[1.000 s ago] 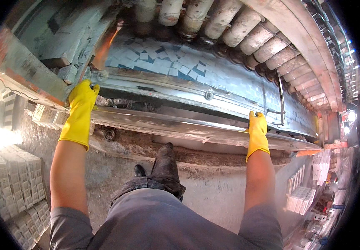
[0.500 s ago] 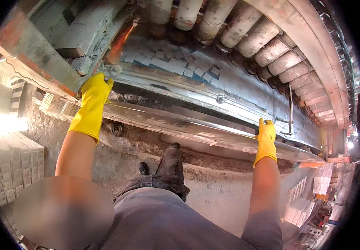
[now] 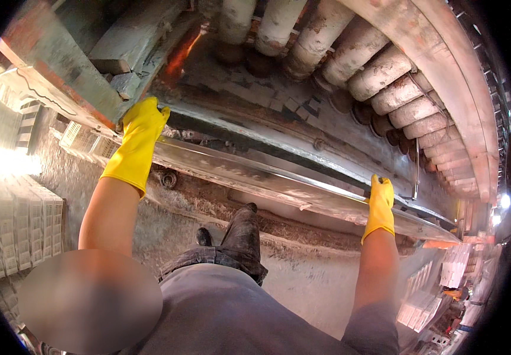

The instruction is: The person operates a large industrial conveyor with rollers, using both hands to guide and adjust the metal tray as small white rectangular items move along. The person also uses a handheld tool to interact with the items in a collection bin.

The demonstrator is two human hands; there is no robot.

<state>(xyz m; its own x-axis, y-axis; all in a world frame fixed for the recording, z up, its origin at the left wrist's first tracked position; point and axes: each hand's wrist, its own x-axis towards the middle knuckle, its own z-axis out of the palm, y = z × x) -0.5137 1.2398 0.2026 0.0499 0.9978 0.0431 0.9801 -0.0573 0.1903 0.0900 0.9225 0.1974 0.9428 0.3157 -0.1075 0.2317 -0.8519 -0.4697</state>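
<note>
Both of my hands wear yellow rubber gloves and are spread wide along a long metal edge. My left hand is closed over the left end of a long metal panel, next to a painted frame. Farther right, my right hand is curled on the same edge, its fingertips hidden behind it. Behind the edge lies a dark, dusty surface with several pale square pieces on it. A metal ledge runs below and nearer to me. A thin upright metal rod stands just beyond my right hand.
A row of thick dusty cylinders curves along the far side, under a broad beam. An orange glow shows at the back left. White stacked cartons stand at left, pale stacks at right. My legs are below the ledge.
The surface behind the edge has gone from bright to dark, and its pale squares show less. Both hands keep their grip and have shifted slightly right.
</note>
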